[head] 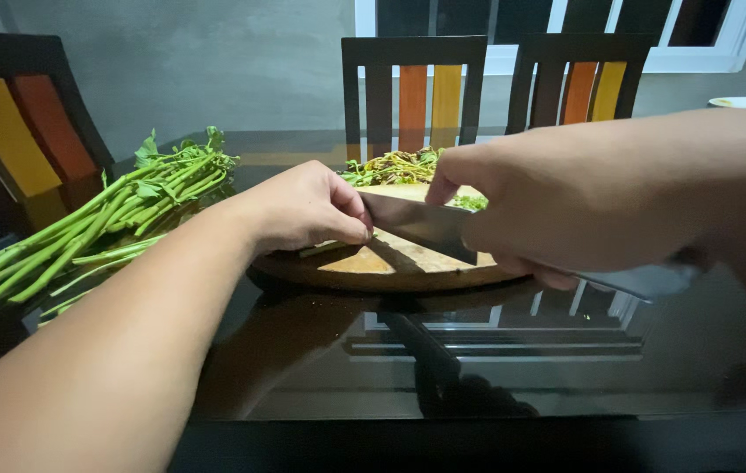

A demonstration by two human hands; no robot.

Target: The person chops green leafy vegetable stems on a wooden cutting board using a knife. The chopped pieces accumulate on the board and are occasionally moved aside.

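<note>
My left hand [307, 210] pinches a short green stem [325, 249] flat on the round wooden board [390, 267], while my right hand [557, 201] is wrapped tight around the knife [417, 223], blade just beside the knuckles. Judgement: keep fingertips curled back and cut straight down. 1 pile of uncut stems [101, 219] lies left of the board, chopped bits [395, 166] at its far edge, 2 chairs [414, 88] beyond; nothing blocks the blade.
</note>
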